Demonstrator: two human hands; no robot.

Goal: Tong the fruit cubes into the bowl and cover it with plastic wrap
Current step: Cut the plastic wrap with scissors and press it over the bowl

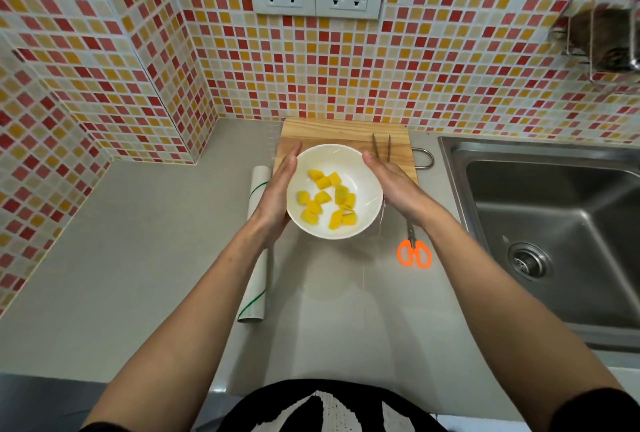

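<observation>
Yellow fruit cubes [327, 201] all sit inside the white bowl [360, 168]; none are visible on the wooden cutting board [322, 131] behind it. The bowl stands partly on the board's near edge. Tonging looks complete, judged from the layout.

Plastic wrap [378, 223]: faint glints over the bowl mouth and a crinkled fold just right of the bowl, low on its side. A sheet seems to be draped over it; whether it is sealed all round cannot be told.

Left hand [278, 196]: fingers straight, palm flat against the bowl's left wall. Right hand [393, 185]: same posture on the bowl's right wall. Neither is curled around anything. Likely step: smoothing the film down the sides.

Other items, relative to the bowl: tongs [381, 147] behind and to the right on the board; orange-handled scissors [414, 251] near right on the counter; wrap roll [258, 272] to the left, partly under the left forearm; sink [554, 209] well to the right.

Risks:
- Uneven palm pressure could slide the bowl off the board edge, tilting it and shifting the cubes.
- Film pressed only left and right may stay loose at the near and far rim and lift.
- Downward stroking could drag the film taut and pull it off the opposite side.
- The left forearm could roll the wrap roll.
</observation>
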